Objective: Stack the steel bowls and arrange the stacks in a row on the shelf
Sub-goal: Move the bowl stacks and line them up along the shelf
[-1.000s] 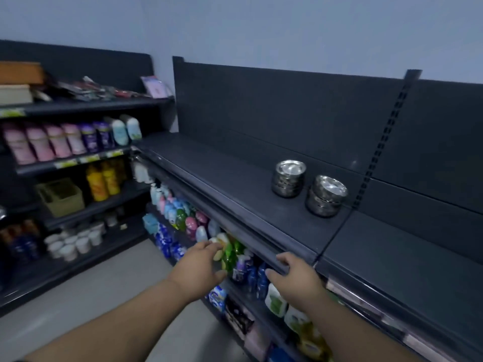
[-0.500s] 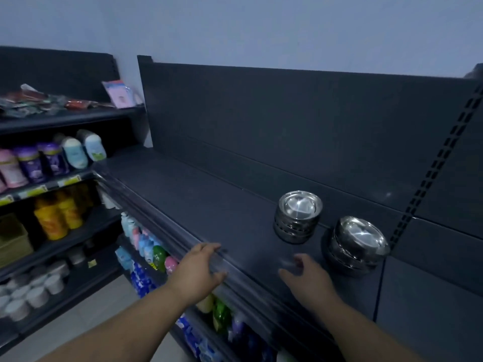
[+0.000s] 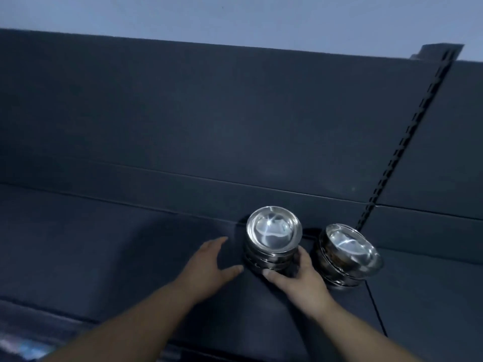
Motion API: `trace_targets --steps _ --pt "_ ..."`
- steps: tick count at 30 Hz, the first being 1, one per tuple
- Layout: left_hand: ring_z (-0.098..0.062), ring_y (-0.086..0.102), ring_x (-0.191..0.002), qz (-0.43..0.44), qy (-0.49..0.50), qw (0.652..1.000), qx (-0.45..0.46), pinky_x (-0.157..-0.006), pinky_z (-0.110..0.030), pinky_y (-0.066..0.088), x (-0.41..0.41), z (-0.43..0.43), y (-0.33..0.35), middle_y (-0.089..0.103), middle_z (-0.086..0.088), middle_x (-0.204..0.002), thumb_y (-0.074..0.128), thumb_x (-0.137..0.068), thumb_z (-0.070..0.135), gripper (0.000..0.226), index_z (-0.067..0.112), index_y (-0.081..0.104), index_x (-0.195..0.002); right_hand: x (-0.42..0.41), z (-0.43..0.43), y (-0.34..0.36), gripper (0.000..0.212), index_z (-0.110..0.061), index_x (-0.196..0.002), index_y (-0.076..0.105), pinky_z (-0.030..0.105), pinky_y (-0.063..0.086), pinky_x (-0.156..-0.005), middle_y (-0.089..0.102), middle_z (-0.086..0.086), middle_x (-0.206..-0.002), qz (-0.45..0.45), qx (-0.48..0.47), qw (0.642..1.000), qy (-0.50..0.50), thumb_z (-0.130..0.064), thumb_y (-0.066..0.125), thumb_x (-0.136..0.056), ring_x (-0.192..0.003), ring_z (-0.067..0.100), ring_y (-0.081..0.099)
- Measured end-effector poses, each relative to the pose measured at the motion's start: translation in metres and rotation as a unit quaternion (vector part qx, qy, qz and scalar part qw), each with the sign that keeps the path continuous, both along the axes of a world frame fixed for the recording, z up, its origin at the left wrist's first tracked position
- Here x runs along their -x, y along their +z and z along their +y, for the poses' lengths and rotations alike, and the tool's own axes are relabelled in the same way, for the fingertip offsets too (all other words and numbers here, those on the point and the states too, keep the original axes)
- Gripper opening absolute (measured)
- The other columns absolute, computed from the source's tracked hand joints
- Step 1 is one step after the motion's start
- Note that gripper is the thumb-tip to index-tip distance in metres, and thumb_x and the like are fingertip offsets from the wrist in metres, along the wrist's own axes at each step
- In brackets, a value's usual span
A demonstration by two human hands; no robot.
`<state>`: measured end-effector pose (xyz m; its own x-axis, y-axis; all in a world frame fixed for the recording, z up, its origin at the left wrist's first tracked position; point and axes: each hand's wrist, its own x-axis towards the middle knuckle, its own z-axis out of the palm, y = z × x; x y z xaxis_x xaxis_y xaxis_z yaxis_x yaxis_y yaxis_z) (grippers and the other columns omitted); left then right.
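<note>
On the wide dark-grey metal shelf point(image 3: 104, 257), close to its back panel point(image 3: 209, 113): an upright left stack of shiny round steel bowls point(image 3: 273, 231) and, just beside it, a right stack of steel bowls point(image 3: 350, 252) with tilted top. Curled round the left stack's base: right hand point(image 3: 300, 279). Spread open just left of it, contact unclear: left hand point(image 3: 209, 267).

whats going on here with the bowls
A person is working at a dark shelf that holds two stacks of steel bowls. Their right hand grips the base of the left stack, while the left hand is open just beside it, not clearly touching. The right stack stands alongside, its top bowl tilted.
</note>
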<state>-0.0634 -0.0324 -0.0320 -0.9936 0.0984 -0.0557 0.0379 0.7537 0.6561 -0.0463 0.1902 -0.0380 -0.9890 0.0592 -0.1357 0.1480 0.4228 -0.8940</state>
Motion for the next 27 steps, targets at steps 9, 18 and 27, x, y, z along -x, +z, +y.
trace_targets --steps 9,18,27 --pt "-0.008 0.040 -0.134 -0.096 -0.171 0.965 -0.175 -0.109 -0.026 0.035 0.059 0.005 -0.016 0.036 0.021 -0.140 0.071 -0.077 0.053 0.093 0.042 0.012 -0.149 0.012 -0.018 0.002 0.077 -0.030 -0.137 0.042 0.009 0.050 -0.083 0.062 -0.013 -0.126 -0.023 0.118 0.990 -0.071 -0.023 0.084 -0.074 -0.112 -0.004 0.058" --pt "0.006 0.030 -0.131 -0.103 -0.181 0.945 -0.254 -0.108 -0.021 0.028 0.049 0.011 -0.020 0.039 0.020 -0.143 0.067 -0.081 0.051 0.084 0.040 0.017 -0.149 -0.009 -0.024 0.004 0.065 -0.037 -0.131 0.048 0.020 0.055 -0.075 0.065 -0.013 -0.125 -0.028 0.204 0.974 -0.094 -0.018 0.081 -0.078 -0.114 0.006 0.062" --pt "0.003 0.031 -0.135 -0.107 -0.203 0.937 -0.263 -0.115 -0.034 0.030 -0.032 0.039 -0.004 0.040 0.020 -0.144 0.072 -0.066 0.067 0.100 0.044 0.020 -0.147 -0.100 0.009 0.008 0.081 -0.040 -0.133 0.047 0.031 0.054 -0.094 0.060 -0.016 -0.131 -0.010 0.240 0.965 -0.105 -0.033 0.088 -0.064 -0.121 0.010 0.059"
